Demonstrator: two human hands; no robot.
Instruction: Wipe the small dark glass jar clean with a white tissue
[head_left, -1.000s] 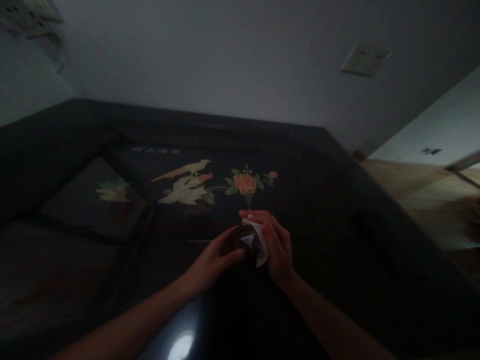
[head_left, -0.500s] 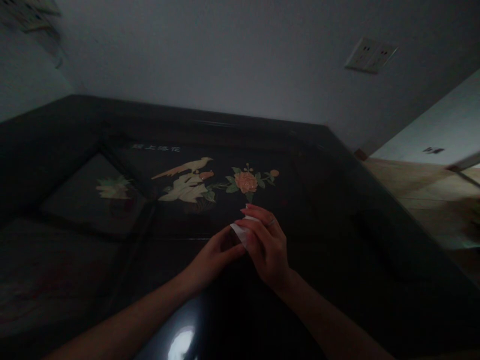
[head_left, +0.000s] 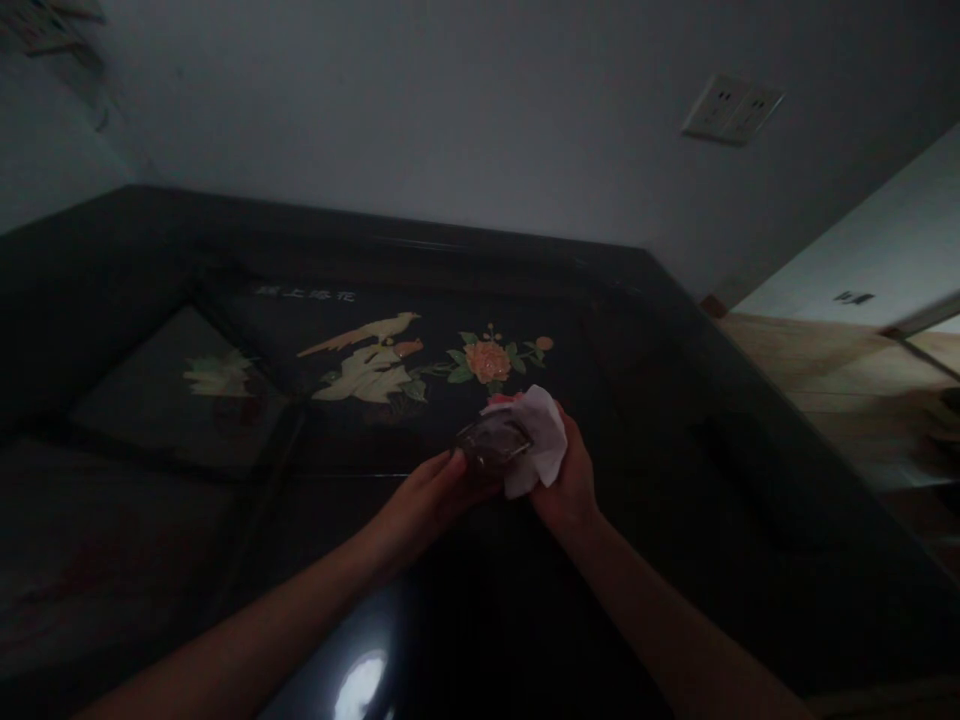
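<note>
My left hand (head_left: 431,497) is closed around a small clear glass cup (head_left: 491,447), seen dimly, its shiny rim turned toward the right. A crumpled white tissue (head_left: 541,440) lies against the cup's right side, and my right hand (head_left: 574,480) grips it from behind. Most of the right fingers are hidden by the tissue; some fingertips show at its upper left edge. Both hands are above a glossy black panelled surface (head_left: 630,420), just below an inlaid orange flower (head_left: 487,361).
Left of the flower is an inlaid bird (head_left: 367,332) over pale rocks. A grey wall (head_left: 450,110) rises behind the black surface and carries a double socket (head_left: 733,108). To the right lies pale flooring (head_left: 795,360). The light is dim.
My hands have turned, bringing the cup and more of the tissue into sight. My right hand has shifted slightly right, and its fingers have gone behind the tissue.
</note>
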